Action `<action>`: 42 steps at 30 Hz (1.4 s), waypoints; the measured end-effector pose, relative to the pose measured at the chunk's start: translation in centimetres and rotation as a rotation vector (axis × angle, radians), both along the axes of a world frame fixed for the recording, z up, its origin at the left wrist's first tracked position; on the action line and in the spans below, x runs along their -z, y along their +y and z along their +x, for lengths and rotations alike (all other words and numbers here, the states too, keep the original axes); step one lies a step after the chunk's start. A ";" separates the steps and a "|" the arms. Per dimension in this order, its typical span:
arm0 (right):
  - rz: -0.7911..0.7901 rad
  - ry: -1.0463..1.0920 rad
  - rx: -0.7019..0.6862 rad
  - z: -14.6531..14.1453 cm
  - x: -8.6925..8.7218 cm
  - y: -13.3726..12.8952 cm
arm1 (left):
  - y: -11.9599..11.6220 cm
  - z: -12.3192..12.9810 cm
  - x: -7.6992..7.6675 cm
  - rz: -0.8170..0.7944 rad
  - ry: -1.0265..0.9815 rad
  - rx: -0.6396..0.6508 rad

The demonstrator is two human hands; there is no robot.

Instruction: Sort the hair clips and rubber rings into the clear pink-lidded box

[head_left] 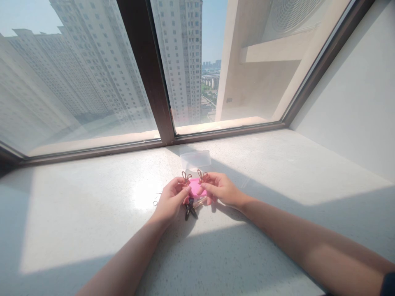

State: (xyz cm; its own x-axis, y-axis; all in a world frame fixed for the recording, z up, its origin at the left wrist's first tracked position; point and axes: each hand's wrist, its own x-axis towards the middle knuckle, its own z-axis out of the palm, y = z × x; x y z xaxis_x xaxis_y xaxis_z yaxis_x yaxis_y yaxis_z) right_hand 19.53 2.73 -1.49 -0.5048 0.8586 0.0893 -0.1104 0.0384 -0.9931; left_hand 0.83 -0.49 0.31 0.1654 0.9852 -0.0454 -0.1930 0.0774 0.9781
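My left hand (173, 198) pinches a copper-coloured wire clip (186, 177) with loops shaped like a bow or butterfly. A similar clip (202, 176) is held upright between the thumb and fingers of my right hand (220, 189). Between and just behind the hands lies a bright pink tray or lid (195, 187), partly covered by the fingers. Dark clips (190, 209) rest on the sill just below my left fingertips. Beside them, a shiny gold-coloured piece (200, 202) lies near my right fingers.
A translucent plastic box or lid (195, 159) stands behind the pink piece. Small thin metal items (155, 203) lie left of my left hand. The pale speckled sill (92, 213) meets a brown window frame (166, 137), with a white wall (352, 94) at right.
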 end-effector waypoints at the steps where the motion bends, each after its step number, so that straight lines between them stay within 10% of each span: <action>1: 0.001 0.000 0.000 0.0 0.0 0.0 | 0.0 0.0 0.0 0.000 -0.001 -0.001; 42: 0.030 -0.010 0.029 0.0 0.0 -0.1 | 0.0 -0.2 0.2 0.037 0.018 0.014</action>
State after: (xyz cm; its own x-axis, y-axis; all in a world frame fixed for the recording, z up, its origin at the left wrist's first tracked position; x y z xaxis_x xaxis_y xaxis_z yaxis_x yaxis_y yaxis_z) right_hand 19.56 2.67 -1.51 -0.4804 0.8701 0.1102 -0.0988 0.0711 -0.9926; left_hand 0.65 -0.49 0.12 0.1791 0.9838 -0.0120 -0.1741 0.0437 0.9838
